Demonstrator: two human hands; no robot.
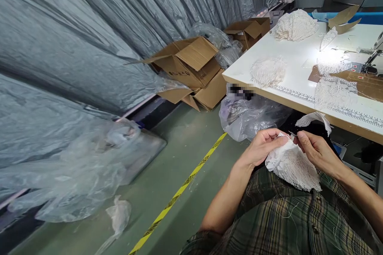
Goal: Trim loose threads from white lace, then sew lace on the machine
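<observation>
My left hand (266, 145) pinches the upper edge of a piece of white lace fabric (296, 169), which hangs down over my lap. Close beside it, my right hand (315, 149) is closed round a small pointed metal tool (292, 134). The tool's tip points at the top edge of the lace, and my fingers hide most of its body. Whether the tip touches the fabric I cannot tell. Just beyond my hands, a strip of white lace (314, 119) droops over the table's front edge.
The white sewing table (295, 61) holds lace piles (295, 26), more lace (336, 93) and a sewing machine (371, 63). Clear plastic bags (248, 115) sit under its corner. Open cardboard boxes (191, 63), a yellow floor tape (182, 187) and plastic sheeting (89, 171) lie left.
</observation>
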